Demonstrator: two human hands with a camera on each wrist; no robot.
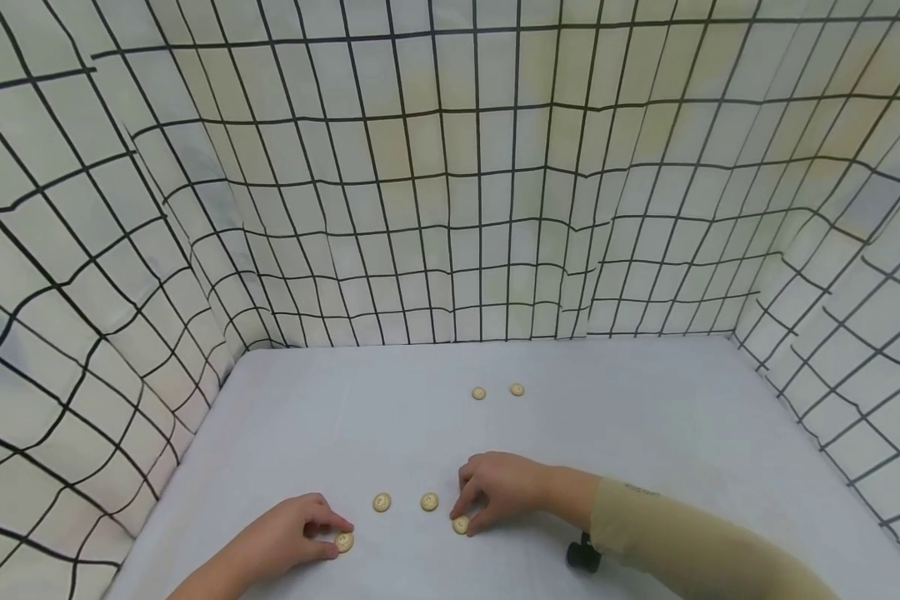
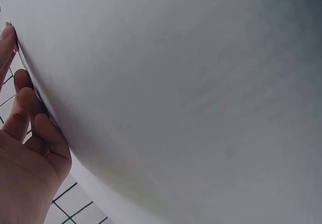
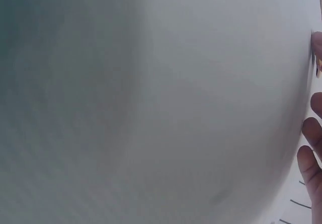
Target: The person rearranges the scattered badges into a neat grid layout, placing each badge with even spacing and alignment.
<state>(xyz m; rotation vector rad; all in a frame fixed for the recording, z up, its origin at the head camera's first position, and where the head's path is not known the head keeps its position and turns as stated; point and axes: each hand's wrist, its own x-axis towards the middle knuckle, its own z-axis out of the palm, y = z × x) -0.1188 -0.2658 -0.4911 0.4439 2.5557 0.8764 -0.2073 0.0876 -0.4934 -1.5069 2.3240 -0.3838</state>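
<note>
Between the thumb and fingers of my left hand (image 1: 300,533) is a small round beige disc (image 1: 343,542) with a faint mark on its face, pinched at its edges and flat on the white table. My right hand (image 1: 506,492) pinches a similar disc (image 1: 461,524) by its sides, also low at the tabletop. Two more discs, a left one (image 1: 382,502) and a right one (image 1: 429,502), lie between the hands, untouched. In the left wrist view my left hand (image 2: 32,153) shows curled fingers along the table surface. Only fingertips of my right hand (image 3: 312,133) enter the right wrist view.
Farther back on the white table (image 1: 330,417) lie two more discs, one on the left (image 1: 478,392) and one on the right (image 1: 517,389). White walls with a black grid (image 1: 450,200) enclose the table's back and sides. A small black device (image 1: 583,556) hangs under the right wrist.
</note>
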